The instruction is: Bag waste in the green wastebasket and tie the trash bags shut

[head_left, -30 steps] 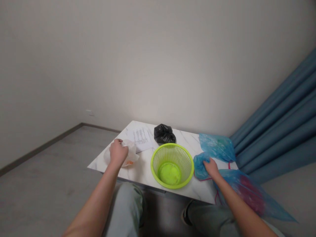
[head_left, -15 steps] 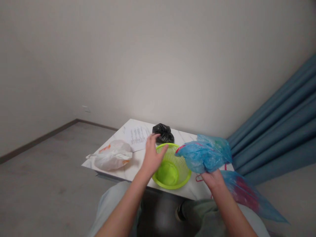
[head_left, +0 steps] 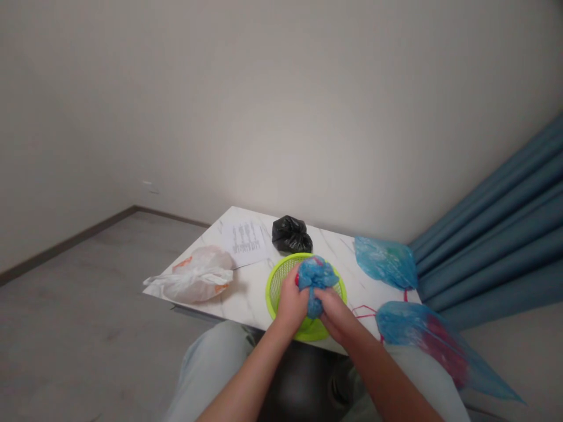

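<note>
Over the lime-green mesh basket (head_left: 272, 287), a crumpled blue plastic bag (head_left: 315, 274) is gathered between both hands. My left hand (head_left: 292, 298) wraps round its left side, where a bit of red shows. My right hand (head_left: 333, 309) closes on its lower right side, opposite the left. The lower end of the bag hangs down between the hands. A knotted black bag (head_left: 291, 234) sits just behind the basket.
A white bag with orange marks (head_left: 200, 275) and a printed sheet (head_left: 247, 241) are on the left of the marbled table (head_left: 332, 246). At the right lie a blue bag (head_left: 387, 262) and a blue bag with red contents (head_left: 444, 349), near a blue curtain (head_left: 497, 234).
The blue bag has moved left over the basket with my right hand and is now bunched up smaller. My left hand has moved right and down and closed on it.
</note>
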`<state>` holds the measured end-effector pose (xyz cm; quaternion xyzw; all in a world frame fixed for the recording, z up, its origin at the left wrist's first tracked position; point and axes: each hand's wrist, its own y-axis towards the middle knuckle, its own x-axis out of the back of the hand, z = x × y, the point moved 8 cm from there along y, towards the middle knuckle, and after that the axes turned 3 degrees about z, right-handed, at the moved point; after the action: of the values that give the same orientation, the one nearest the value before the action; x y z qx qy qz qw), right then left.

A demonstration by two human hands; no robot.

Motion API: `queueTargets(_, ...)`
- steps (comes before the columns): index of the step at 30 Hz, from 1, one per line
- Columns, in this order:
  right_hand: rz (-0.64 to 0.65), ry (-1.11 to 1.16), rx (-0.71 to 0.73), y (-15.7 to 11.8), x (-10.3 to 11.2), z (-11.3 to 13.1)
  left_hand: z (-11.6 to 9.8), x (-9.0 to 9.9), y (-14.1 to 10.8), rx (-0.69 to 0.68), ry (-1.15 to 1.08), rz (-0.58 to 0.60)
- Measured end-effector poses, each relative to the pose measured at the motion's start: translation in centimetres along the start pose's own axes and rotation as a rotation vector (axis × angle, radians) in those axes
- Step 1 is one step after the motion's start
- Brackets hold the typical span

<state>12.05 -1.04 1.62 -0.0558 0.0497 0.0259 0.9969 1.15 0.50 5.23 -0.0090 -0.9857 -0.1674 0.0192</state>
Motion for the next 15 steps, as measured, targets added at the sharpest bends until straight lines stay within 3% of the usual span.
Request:
queueTargets(3, -0.224, 0.212, -0.215, -0.6, 2.8, 0.1, -1.1, 0.9, 0.8, -0.081, 0.216, 0.011)
queueTargets(5, -0.297, 0.252, -0.199, -0.7, 3.8, 1.1, -1.0, 0.2, 0.8, -0.11, 0.365, 0.101)
queueTargets(9, -0.038, 0.242, -0.235, -0.3, 0.9, 0.7, 0.4, -2.2, -0.2, -0.11, 0.503, 0.253)
queueTargets(12, 0.027, 0.26, -0.392, -0.7, -0.8, -2.0, 1.4, -2.6, -0.8, -0.047, 0.487, 0.213)
queueTargets(15, 0.086, 0.203, -0.536, -1.1, -1.4, -4.2, 2.2, -1.5, -0.7, 0.041, 0.443, 0.165)
